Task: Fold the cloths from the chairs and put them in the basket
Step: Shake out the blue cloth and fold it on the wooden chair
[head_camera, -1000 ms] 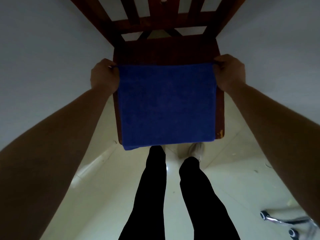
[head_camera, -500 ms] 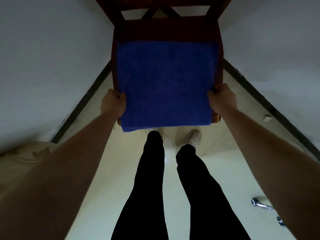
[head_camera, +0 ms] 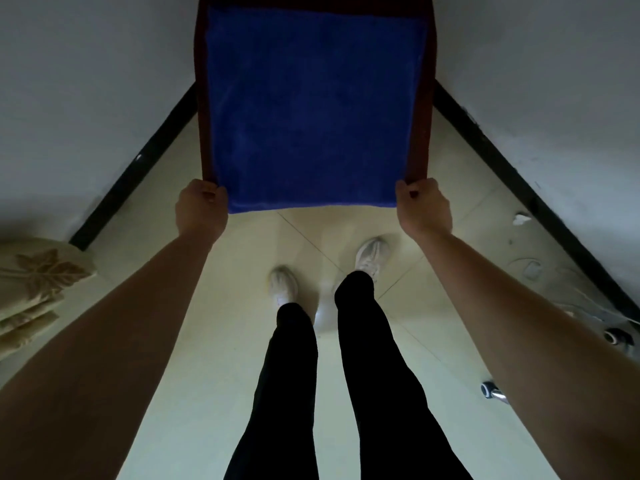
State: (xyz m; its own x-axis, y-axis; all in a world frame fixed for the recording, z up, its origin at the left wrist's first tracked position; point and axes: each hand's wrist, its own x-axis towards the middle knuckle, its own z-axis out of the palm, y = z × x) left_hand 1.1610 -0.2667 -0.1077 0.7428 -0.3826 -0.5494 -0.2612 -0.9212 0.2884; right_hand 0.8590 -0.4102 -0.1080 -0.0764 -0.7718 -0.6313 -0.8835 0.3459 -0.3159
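left hand (head_camera: 201, 210) and right hand (head_camera: 423, 208) each pinch a near corner of the blue cloth (head_camera: 313, 109).

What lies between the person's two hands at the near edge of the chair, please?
In the head view, the blue cloth's near edge spans the gap between the left hand and right hand, each closed on a corner, over the chair seat.

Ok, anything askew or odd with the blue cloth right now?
Nothing stands out. The blue cloth lies flat and square on the chair seat, left hand and right hand pinching its near corners.
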